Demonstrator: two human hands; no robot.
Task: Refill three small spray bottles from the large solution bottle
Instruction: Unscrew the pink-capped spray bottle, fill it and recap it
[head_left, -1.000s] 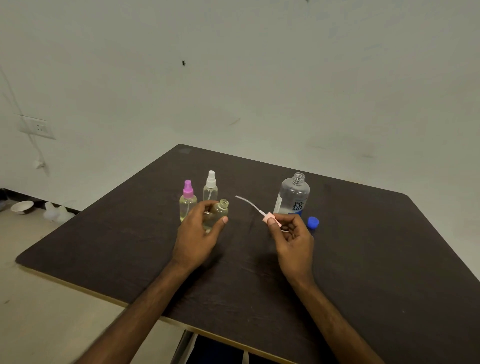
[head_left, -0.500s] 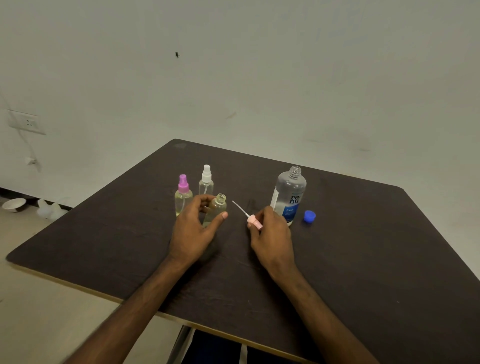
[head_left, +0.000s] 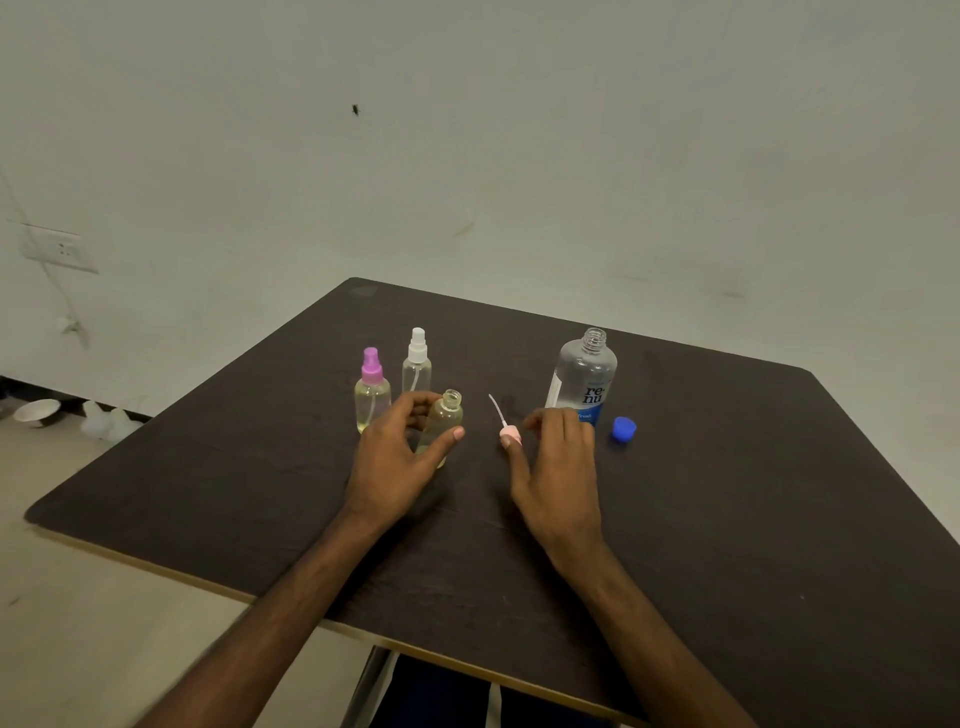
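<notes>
My left hand (head_left: 395, 457) grips a small uncapped spray bottle (head_left: 447, 421), which stands on the dark table (head_left: 727, 493). Its pink spray head (head_left: 509, 434) with a white dip tube lies on the table at the thumb tip of my right hand (head_left: 558, 467). That hand's fingers are spread and relaxed above the surface. Behind it stands the large clear solution bottle (head_left: 584, 382) with its neck open. Its blue cap (head_left: 623, 429) lies to the right. Two capped small bottles stand at the left: a pink-topped one (head_left: 372, 395) and a white-topped one (head_left: 416, 364).
The table's front edge runs just below my forearms. A pale wall rises behind the table, with a socket (head_left: 60, 249) at the left. On the floor at the left lie a white bowl (head_left: 36, 412) and pale plastic items (head_left: 109, 421).
My right hand has brought the pink spray head down and left, laid it on the table and loosened its fingers. My left hand has kept hold of the uncapped bottle.
</notes>
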